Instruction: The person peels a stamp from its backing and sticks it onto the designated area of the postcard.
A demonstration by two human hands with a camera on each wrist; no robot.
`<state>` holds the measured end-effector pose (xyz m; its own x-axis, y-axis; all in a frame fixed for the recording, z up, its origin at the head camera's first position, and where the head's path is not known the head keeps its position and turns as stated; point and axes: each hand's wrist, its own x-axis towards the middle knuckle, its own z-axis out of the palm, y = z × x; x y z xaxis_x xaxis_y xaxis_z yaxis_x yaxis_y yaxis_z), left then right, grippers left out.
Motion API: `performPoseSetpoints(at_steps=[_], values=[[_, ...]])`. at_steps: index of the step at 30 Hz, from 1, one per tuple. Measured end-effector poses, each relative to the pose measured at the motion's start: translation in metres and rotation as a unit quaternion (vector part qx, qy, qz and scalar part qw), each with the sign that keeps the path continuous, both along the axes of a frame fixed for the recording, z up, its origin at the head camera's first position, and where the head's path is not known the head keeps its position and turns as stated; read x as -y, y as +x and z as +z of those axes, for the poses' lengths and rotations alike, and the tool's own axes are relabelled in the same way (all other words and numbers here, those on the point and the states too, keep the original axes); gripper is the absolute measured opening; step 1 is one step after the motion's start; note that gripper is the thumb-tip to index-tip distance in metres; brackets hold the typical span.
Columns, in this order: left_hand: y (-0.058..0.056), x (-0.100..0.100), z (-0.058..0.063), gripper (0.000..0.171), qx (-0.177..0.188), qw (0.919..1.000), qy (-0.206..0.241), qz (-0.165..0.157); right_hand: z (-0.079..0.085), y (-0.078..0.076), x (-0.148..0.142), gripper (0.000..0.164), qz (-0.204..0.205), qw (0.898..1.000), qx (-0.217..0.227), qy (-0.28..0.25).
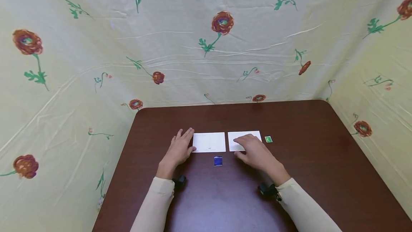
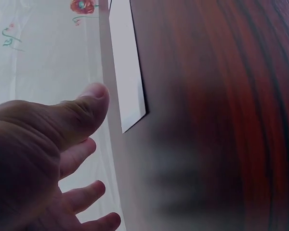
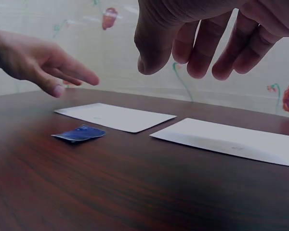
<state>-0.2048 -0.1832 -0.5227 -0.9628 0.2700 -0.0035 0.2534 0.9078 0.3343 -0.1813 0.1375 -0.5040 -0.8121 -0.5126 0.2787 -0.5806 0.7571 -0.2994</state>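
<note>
Two white postcards with faint printing lie side by side, the left one and the right one. My left hand is held with fingers spread at the left card's outer edge; its thumb appears close beside the card's corner in the left wrist view. Over the right card hovers my right hand, fingers loosely bent and nothing between them, as the right wrist view also shows. Just below the left card lies a small blue stamp-like square. A green stamp with a pale border lies right of the right card.
The dark brown wooden table has its back edge a short way behind the cards. Flower-printed cloth hangs behind it and at both sides. A small dark device sits on each wrist, the left one and the right one.
</note>
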Motion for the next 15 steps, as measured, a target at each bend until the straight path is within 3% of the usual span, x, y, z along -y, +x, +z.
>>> performPoseSetpoints(at_steps=[9, 15], values=[[0.000, -0.007, -0.004, 0.070, 0.022, 0.9996, 0.010, -0.011, -0.005, 0.008, 0.027, 0.033, 0.047, 0.999, 0.017, 0.007], [-0.001, -0.009, -0.008, 0.070, 0.031, 0.9993, 0.016, -0.015, -0.014, 0.010, 0.038, 0.031, 0.053, 0.998, 0.028, 0.008]])
